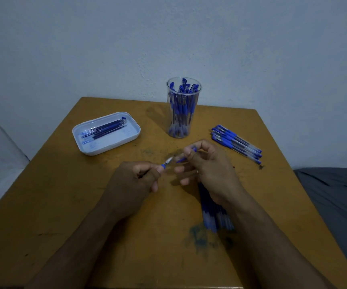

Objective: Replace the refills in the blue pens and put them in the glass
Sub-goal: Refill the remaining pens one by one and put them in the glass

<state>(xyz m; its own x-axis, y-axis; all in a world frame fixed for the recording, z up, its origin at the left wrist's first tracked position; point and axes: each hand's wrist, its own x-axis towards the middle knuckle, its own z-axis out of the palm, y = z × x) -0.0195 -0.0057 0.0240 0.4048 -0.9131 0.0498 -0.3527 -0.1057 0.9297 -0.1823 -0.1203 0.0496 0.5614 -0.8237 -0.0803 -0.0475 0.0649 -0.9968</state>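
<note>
Worn ochre bench point(68, 215), ink-stained, against pale rough wall point(85, 49). Clear cylindrical glass point(183, 107) w/ capped blue pens at back centre; white rounded plastic tray point(106, 133) w/ refills left. Left hand point(135, 182) fingers pinch the pen tip point(167, 162), right hand point(206, 165) pinches the barrel point(186, 156), probably unscrewed; blurry.

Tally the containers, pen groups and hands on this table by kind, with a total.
Clear glass tumbler of blue pens: 1
White plastic tray of refills: 1
Loose piles of blue pens, right pile and near pile: 2
Hands, left and right: 2
Total: 6
</note>
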